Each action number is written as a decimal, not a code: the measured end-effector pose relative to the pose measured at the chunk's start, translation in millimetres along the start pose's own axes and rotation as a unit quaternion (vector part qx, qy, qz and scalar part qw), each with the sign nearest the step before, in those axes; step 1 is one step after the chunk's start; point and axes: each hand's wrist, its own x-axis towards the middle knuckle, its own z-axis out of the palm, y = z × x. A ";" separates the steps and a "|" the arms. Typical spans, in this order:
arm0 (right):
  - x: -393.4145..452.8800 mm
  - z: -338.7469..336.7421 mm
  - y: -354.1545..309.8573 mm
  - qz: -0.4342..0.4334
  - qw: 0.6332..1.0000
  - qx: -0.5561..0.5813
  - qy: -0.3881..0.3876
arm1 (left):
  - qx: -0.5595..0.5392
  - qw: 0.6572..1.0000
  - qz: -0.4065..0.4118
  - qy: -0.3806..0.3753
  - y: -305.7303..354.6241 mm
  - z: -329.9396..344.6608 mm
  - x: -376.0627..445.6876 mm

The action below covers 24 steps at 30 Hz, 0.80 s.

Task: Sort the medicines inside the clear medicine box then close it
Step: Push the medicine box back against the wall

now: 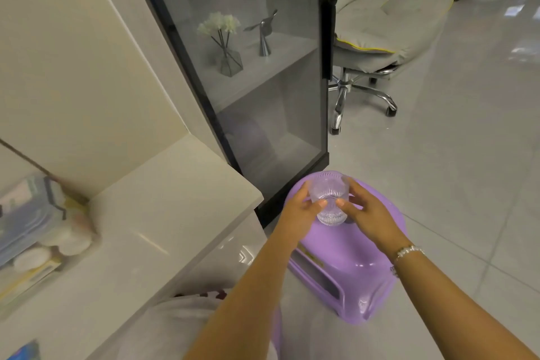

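Both hands hold a clear ribbed glass cup (329,196) over a purple plastic stool (344,269) on the floor. My left hand (301,210) grips its left side and my right hand (365,213) grips its right side. The cup is tilted, mouth away from me. The clear medicine box (32,231) sits far left on the cream counter (163,213), blurred, with white bottles and packets showing through its wall. Neither hand is near the box.
A dark-framed glass cabinet (263,67) stands behind the stool, with a vase of flowers and a metal ornament inside. A grey office chair (377,38) on chrome casters stands on the tiled floor to the right. A blue object (26,352) lies at the counter's near left edge.
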 end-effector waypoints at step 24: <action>-83.3 249.6 -202.1 -0.187 0.950 0.018 -0.248 | 0.000 0.949 0.103 0.298 51.9 -240.2 -243.6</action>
